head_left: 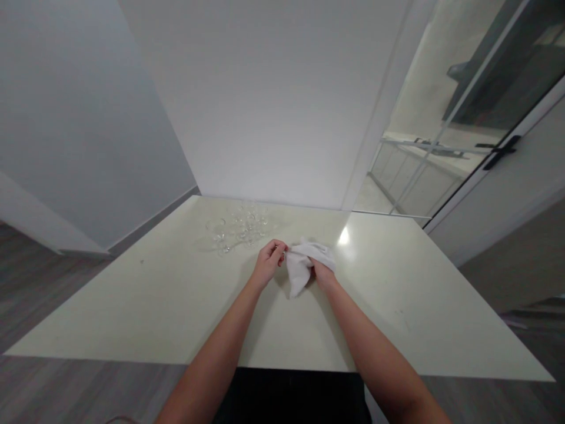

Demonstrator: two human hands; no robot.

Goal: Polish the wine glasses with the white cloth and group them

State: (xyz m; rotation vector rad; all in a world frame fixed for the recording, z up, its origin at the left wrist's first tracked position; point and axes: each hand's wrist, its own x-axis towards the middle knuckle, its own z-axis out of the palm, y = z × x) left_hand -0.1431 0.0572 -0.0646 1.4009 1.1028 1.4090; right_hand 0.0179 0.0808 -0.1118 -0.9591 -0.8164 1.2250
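Observation:
Over the middle of the table, my right hand [323, 273] is wrapped in and closed on a white cloth [300, 268], which bunches over the fingers and hangs down in a loose corner. At the cloth's left edge, my left hand [270, 259] is closed, its thumb and fingers pinched together. What lies between those fingertips is too small and hidden to make out; the cloth may cover part of it. Several clear stemmed glasses [249, 227] stand in a group beyond and to the left of my left hand. One glass [218, 235] is a little apart at the group's left.
The pale, glossy table [145, 318] reaches back to a white wall panel [273, 118]. A glass-paned partition [410, 171] and a door with a black handle [501, 152] are at the right. Grey wood-look floor [35, 282] shows beyond the table's left edge.

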